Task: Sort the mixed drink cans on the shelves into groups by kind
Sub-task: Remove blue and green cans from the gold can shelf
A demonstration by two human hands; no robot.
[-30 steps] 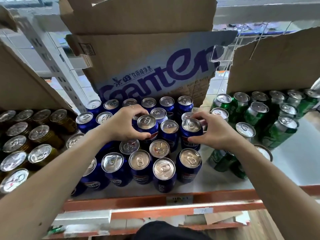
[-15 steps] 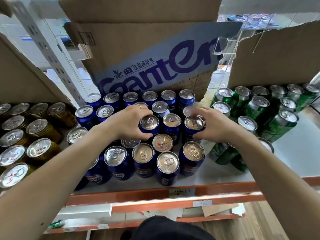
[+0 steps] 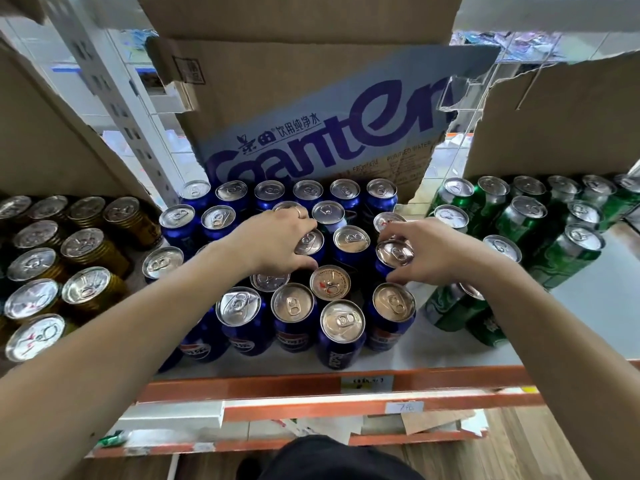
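Gold cans (image 3: 90,249) stood grouped at left on the shelf (image 3: 588,306), under a cardboard flap (image 3: 52,140). Blue cans (image 3: 294,306) filled the middle block, upright, close-packed, below a printed carton (image 3: 311,133). Left hand (image 3: 273,240) was curled over one blue can (image 3: 310,241) mid-block, fingers closed round its rim. Right hand (image 3: 433,252) gripped the neighbouring blue can (image 3: 394,254) at that block's right edge, thumb and fingers pinching its top. Green cans (image 3: 540,223) stood at right, just beside the right wrist. Orange rail (image 3: 277,388) ran along the front.
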